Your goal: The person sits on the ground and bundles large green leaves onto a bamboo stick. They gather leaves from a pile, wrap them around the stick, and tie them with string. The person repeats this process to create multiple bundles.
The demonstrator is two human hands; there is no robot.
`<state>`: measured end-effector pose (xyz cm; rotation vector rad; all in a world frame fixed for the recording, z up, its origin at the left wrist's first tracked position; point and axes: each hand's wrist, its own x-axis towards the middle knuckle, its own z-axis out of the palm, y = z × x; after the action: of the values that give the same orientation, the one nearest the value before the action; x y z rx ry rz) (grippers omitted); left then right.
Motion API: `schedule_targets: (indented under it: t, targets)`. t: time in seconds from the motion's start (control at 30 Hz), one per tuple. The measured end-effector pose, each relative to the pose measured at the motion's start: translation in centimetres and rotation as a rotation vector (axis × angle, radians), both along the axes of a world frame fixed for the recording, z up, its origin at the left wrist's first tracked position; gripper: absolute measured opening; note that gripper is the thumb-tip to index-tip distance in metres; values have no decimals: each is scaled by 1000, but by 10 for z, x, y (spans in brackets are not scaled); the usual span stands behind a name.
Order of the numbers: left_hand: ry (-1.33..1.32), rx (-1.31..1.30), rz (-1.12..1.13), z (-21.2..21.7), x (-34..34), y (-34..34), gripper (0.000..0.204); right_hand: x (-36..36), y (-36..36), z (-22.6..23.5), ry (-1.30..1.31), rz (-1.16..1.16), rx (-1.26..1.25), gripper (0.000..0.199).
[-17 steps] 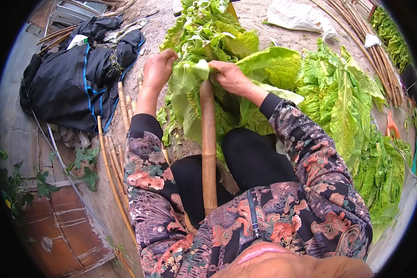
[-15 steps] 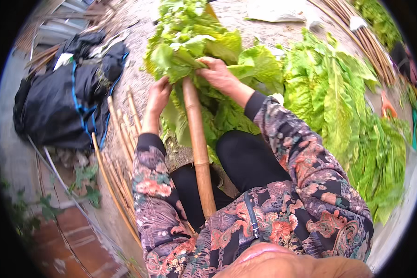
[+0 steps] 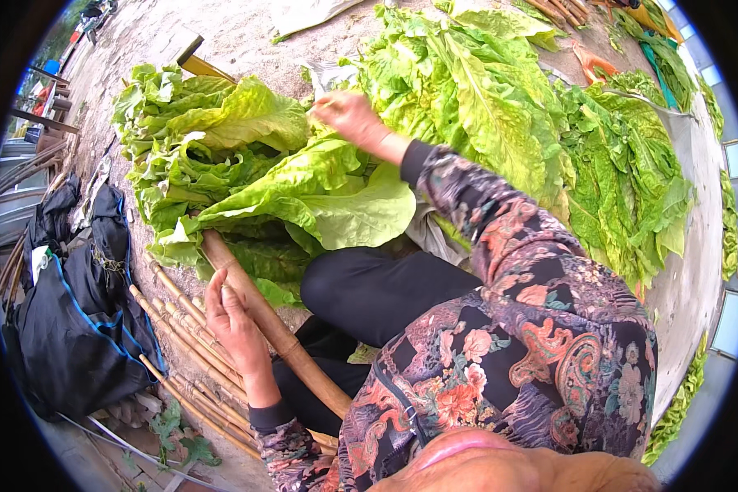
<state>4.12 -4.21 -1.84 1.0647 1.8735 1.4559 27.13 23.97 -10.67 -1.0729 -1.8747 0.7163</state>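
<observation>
A thick bamboo pole (image 3: 283,340) slants from my lap to a heap of large green leaves (image 3: 213,123), where its far end goes under them. My left hand (image 3: 236,328) is beside the pole, just below the leaves, its fingers stretched upward with nothing visible in them. Over the right edge of the heap, my right hand (image 3: 353,121) is raised with its fingers drawn together. Whatever it pinches, if anything, is too small to make out. One broad pale leaf (image 3: 361,205) spreads across the near side of the heap, above my knee.
More piled leaves (image 3: 484,107) lie to the right, with a further stack (image 3: 623,172) beyond. Several thin bamboo poles (image 3: 193,340) lie at my left, near a black bag (image 3: 82,303) with blue edging. An orange item (image 3: 594,64) sits at the back right.
The view has turned to the right. Both hands have come off the leaves at the pole's end: my right hand is out to the right, my left lower beside the pole.
</observation>
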Motion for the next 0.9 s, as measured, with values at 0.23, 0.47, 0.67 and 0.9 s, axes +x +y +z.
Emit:
schedule_targets:
  t: [0.23, 0.47, 0.67, 0.9]
  targets:
    - [814, -20, -52, -11, 25, 30, 28, 233, 84, -28, -821, -729, -379, 46]
    - [578, -139, 15, -8, 37, 27, 27, 231, 64, 3, -290, -783, -175, 42]
    - [650, -70, -1, -15, 39, 32, 27, 225, 85, -39, -582, -667, -306, 32]
    - [669, 40, -15, -6, 42, 28, 26, 268, 74, 11, -233, -468, -423, 35]
